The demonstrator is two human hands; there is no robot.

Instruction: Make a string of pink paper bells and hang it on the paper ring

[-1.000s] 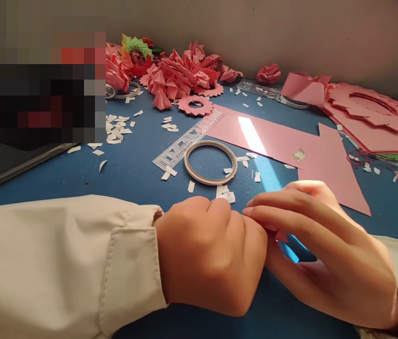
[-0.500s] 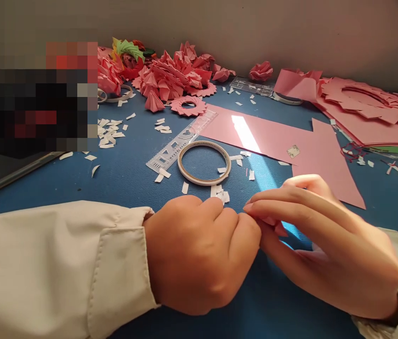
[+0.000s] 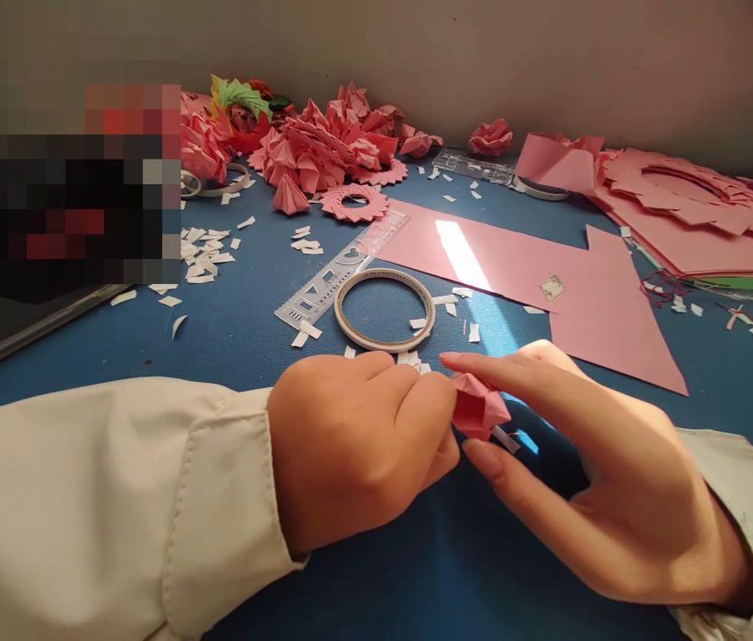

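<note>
Stabilization of the folded pink piece (image 3: 472, 405) appears to come from the left hand (image 3: 363, 436), which is closed in a fist with the piece projecting from its thumb side, at the fist's 3 o'clock. This grip probably prevents rotation while leaving the folds exposed. The right hand (image 3: 636, 490) reaches in from 4 o'clock, its thumb and forefinger spread moderately wide, one below and one above the piece; contact at the fingertips cannot be confirmed. Such spacing seems suited to reaching opposite edges without crushing the hollow. A white strip (image 3: 506, 440) lies at the piece's 4 to 5 o'clock; whether it is attached cannot be determined. The tape roll (image 3: 384, 345) lies flat on the table (image 3: 249, 338) between 10 and 11 o'clock of the piece, presumably for short reach. Beyond it, the clear ruler (image 3: 315, 307) lies diagonally, its far end by the large pink sheet (image 3: 516, 258), which extends from 12 to 2 o'clock. Flat placement likely limits sliding and leaves the hands unobstructed.
</note>
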